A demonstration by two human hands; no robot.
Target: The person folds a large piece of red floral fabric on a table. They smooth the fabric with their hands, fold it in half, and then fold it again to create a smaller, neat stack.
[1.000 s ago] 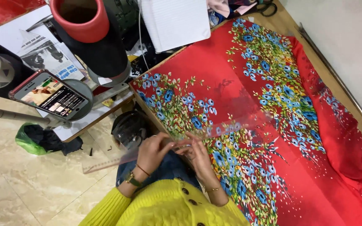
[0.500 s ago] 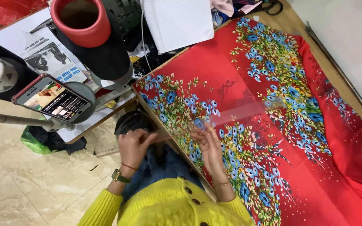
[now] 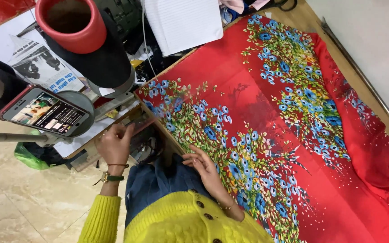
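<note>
Your red floral fabric covers nearly the whole counter, flat in the middle and rumpled along the far right edge, its bands of blue flowers running diagonally away from you. A second ago both your hands were together at the near edge of the cloth; now they've split. Your left hand has swung off the fabric to the counter's left corner, and its grip is closed on a clear, flat ruler-like strip — it's see-through and hard to make out, so I can't be sure what it is. Your right hand stays on the cloth's near edge, fingers spread and relaxed, holding nothing, just pressing the fabric down. So the cloth hasn't shifted; only the left hand has left it.

Behind the fabric a white lined pad lies at the counter's top edge. To your left, a big black thread cone with a red core stands over a printed sheet. Nearer you, a phone sits on a stand, screen lit. Below it a green bag lies on the tiled floor. Smallest of all: the watch on your left wrist.
</note>
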